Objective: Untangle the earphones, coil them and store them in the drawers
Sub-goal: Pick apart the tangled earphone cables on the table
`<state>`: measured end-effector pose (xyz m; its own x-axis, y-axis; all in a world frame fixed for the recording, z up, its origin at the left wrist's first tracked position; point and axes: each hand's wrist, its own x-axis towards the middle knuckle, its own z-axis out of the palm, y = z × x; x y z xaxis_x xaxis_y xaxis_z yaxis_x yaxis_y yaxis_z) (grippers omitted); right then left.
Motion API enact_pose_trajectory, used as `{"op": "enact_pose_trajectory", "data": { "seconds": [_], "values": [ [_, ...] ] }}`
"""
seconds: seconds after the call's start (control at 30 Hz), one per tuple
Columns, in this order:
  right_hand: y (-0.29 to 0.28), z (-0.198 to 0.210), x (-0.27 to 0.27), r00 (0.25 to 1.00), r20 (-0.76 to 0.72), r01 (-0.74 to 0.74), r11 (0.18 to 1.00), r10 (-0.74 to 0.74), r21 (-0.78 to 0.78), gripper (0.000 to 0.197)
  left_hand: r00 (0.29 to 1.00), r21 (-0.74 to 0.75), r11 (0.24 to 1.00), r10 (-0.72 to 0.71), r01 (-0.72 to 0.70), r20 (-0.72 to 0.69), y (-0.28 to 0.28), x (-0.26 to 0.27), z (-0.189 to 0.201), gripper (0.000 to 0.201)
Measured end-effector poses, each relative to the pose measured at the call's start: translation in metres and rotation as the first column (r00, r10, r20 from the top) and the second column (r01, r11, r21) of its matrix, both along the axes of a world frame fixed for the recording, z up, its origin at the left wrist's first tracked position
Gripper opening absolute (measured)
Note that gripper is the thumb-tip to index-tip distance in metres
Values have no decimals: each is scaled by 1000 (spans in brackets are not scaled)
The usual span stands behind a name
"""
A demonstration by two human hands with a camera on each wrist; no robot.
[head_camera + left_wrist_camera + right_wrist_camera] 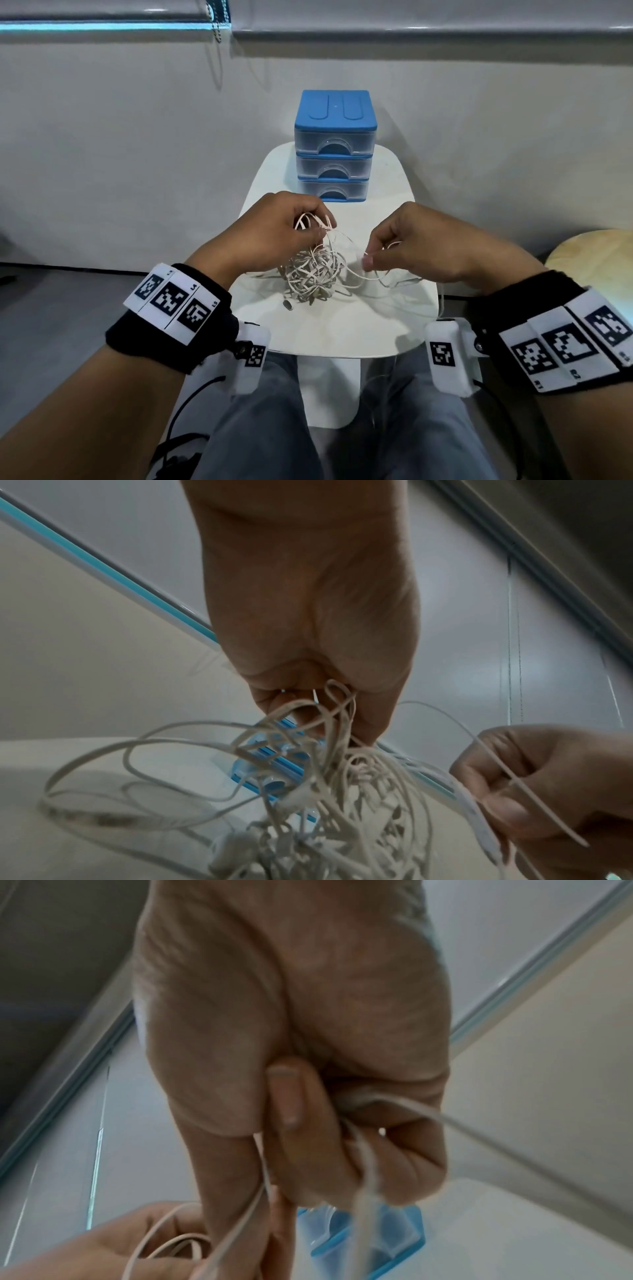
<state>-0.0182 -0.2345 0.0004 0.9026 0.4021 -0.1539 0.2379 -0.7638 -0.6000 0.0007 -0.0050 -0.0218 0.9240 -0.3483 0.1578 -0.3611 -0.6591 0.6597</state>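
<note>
A knotted bundle of white earphones (pixel 313 270) lies on the small white table (pixel 373 329) between my hands. My left hand (pixel 274 226) pinches several cable loops lifted from the top of the tangle (pixel 329 799); its curled fingers (pixel 308 696) hold the loops from above. My right hand (pixel 411 236) pinches a single thin strand (pixel 356 281) pulled out to the right, with the cable (pixel 363 1153) running through its curled fingers. A blue drawer unit (pixel 334 147) with three clear drawers, all closed, stands at the table's far end.
A white wall (pixel 137 154) rises behind the table. A round pale wooden stool (pixel 596 260) sits at the right. An earbud (pixel 288 304) lies at the tangle's near edge. My legs are under the table's near edge.
</note>
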Motion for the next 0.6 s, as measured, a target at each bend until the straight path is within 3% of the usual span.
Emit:
{"op": "enact_pose_trajectory", "data": {
  "seconds": [0.1,0.2,0.33,0.53,0.6],
  "values": [
    [-6,5,-1,999,-27,19,998,-21,-66,14,998,18,999,-38,40,-58,-1,-1,2,25],
    [-7,8,-2,988,8,149,965,-154,215,19,988,21,996,-84,87,-132,-5,-4,4,26],
    [-4,16,-4,949,84,185,751,-304,634,22,985,-38,994,-102,98,-141,-5,-5,5,16],
    [-3,20,1,892,25,206,456,-451,866,22,984,-53,992,-118,112,-131,2,-3,6,23],
    [-3,22,2,896,-7,211,410,-444,887,27,982,-20,992,-123,122,-140,3,-4,7,23]
  ]
}}
